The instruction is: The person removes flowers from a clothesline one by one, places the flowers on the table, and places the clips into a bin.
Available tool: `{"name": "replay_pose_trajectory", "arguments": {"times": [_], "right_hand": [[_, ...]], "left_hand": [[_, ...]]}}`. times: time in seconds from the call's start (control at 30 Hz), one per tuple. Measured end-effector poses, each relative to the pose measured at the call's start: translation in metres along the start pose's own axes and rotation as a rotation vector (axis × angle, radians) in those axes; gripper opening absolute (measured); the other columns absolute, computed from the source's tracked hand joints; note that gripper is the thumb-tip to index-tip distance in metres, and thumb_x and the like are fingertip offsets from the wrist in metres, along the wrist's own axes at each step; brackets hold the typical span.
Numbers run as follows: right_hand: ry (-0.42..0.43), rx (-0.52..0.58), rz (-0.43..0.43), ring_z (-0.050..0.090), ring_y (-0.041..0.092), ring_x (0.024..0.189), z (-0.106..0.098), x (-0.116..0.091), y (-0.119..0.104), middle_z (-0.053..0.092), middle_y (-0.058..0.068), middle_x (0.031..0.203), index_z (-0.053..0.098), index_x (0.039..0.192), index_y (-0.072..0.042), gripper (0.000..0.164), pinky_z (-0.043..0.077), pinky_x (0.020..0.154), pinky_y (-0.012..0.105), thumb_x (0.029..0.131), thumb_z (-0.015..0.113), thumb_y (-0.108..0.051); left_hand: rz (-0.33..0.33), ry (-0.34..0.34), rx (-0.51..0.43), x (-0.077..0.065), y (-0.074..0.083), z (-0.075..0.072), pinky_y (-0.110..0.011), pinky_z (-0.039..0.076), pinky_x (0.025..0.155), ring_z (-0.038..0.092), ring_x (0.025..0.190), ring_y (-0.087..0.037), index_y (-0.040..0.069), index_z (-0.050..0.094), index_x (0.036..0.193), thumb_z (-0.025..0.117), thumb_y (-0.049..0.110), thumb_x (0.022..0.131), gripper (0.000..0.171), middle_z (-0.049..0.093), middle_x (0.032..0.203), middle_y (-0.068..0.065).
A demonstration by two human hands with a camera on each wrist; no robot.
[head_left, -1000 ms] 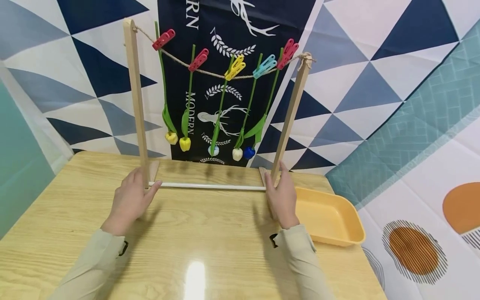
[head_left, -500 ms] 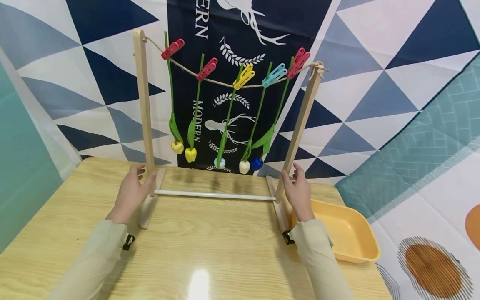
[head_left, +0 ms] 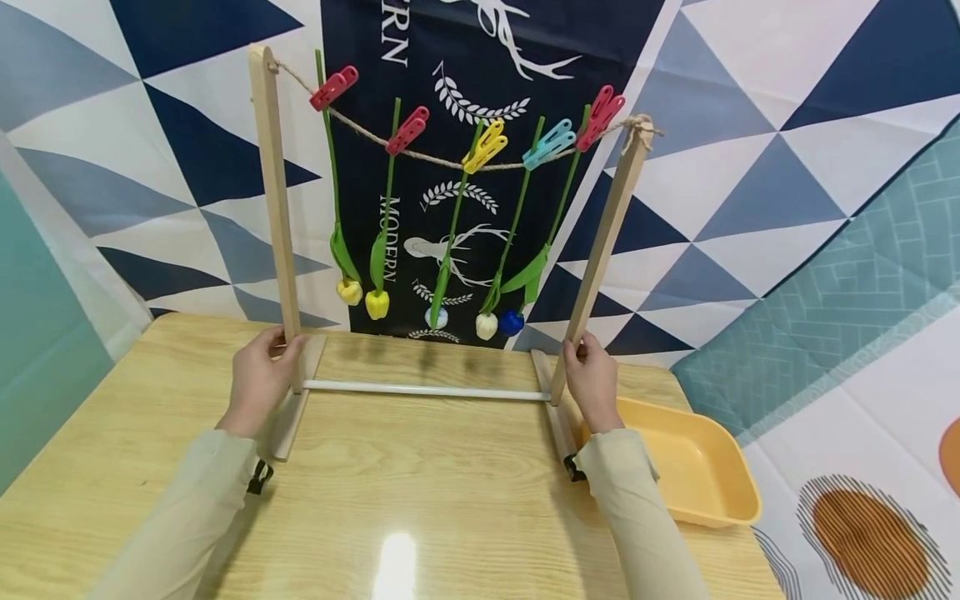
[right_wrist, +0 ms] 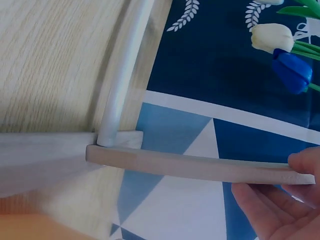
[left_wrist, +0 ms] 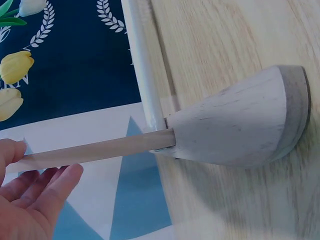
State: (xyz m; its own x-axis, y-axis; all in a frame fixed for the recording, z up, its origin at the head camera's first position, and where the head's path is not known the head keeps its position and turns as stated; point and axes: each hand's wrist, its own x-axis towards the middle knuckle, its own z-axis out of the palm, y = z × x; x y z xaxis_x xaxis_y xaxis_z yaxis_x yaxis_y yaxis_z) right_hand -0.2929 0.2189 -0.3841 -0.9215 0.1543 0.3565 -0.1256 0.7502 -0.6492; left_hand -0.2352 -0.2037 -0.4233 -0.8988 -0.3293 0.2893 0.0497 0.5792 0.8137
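Note:
A wooden frame stands on the table, its left post (head_left: 276, 200) and right post (head_left: 607, 233) joined low down by a white rod (head_left: 427, 389). Between the post tops sags a twine rope (head_left: 360, 129). Red, yellow and blue clothespins (head_left: 484, 147) clip several artificial tulips (head_left: 377, 304) to it, heads down. My left hand (head_left: 258, 379) holds the left post just above its foot (left_wrist: 240, 120), thumb and fingers on opposite sides. The right hand (head_left: 594, 383) pinches the right post likewise, clearly seen in the right wrist view.
A yellow plastic tray (head_left: 693, 462) sits at the table's right edge, beside the right forearm. Behind the frame hangs a patterned cloth (head_left: 712, 175) of triangles and deer prints. The wooden table (head_left: 360, 500) extends toward me.
Both hands have moved from low around the frame's feet up to the posts. Their fingers, loose around the posts half a second ago, now close on them. The head view has shifted slightly.

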Motion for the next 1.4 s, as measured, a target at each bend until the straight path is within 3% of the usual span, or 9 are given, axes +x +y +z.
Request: {"name": "replay_pose_trajectory", "arguments": {"times": [0.33, 0.57, 0.9, 1.17, 1.4], "right_hand": [[0.043, -0.035, -0.023, 0.068, 0.033, 0.078, 0.003, -0.003, -0.003, 0.069, 0.023, 0.088, 0.062, 0.099, 0.003, 0.021, 0.055, 0.07, 0.044, 0.094, 0.053, -0.015], [0.068, -0.02, -0.044, 0.069, 0.034, 0.081, -0.001, -0.008, -0.003, 0.069, 0.025, 0.091, 0.063, 0.099, 0.005, 0.022, 0.055, 0.071, 0.045, 0.094, 0.054, -0.014], [0.057, -0.048, -0.077, 0.068, 0.034, 0.079, -0.009, -0.021, 0.0, 0.069, 0.025, 0.091, 0.063, 0.098, 0.006, 0.022, 0.056, 0.068, 0.044, 0.095, 0.053, -0.014], [0.07, -0.052, -0.086, 0.069, 0.034, 0.079, -0.012, -0.026, 0.001, 0.069, 0.024, 0.089, 0.064, 0.098, 0.005, 0.021, 0.055, 0.065, 0.045, 0.094, 0.053, -0.013], [0.068, -0.053, -0.063, 0.068, 0.035, 0.086, -0.011, -0.029, 0.005, 0.069, 0.025, 0.094, 0.064, 0.101, 0.005, 0.021, 0.055, 0.072, 0.045, 0.094, 0.054, -0.012]], "left_hand": [[0.088, 0.075, 0.024, 0.001, -0.007, 0.004, -0.023, 0.052, 0.063, 0.067, 0.087, -0.035, -0.004, 0.066, 0.107, 0.054, 0.02, 0.095, 0.03, 0.067, 0.1, -0.024], [0.116, 0.072, 0.015, -0.001, -0.007, 0.001, -0.001, 0.037, 0.058, 0.067, 0.086, -0.035, -0.004, 0.067, 0.104, 0.052, 0.021, 0.095, 0.03, 0.068, 0.098, -0.023], [0.105, 0.04, 0.029, -0.011, -0.005, -0.003, -0.002, 0.037, 0.058, 0.065, 0.086, -0.034, -0.004, 0.065, 0.113, 0.053, 0.022, 0.095, 0.033, 0.068, 0.099, -0.022], [0.134, 0.077, 0.013, -0.017, -0.006, -0.003, 0.003, 0.034, 0.057, 0.066, 0.083, -0.035, -0.005, 0.066, 0.11, 0.055, 0.019, 0.093, 0.031, 0.068, 0.096, -0.023], [0.127, 0.079, 0.013, -0.019, -0.006, -0.002, 0.003, 0.034, 0.057, 0.066, 0.083, -0.035, -0.004, 0.066, 0.109, 0.056, 0.019, 0.093, 0.03, 0.068, 0.096, -0.023]]}}
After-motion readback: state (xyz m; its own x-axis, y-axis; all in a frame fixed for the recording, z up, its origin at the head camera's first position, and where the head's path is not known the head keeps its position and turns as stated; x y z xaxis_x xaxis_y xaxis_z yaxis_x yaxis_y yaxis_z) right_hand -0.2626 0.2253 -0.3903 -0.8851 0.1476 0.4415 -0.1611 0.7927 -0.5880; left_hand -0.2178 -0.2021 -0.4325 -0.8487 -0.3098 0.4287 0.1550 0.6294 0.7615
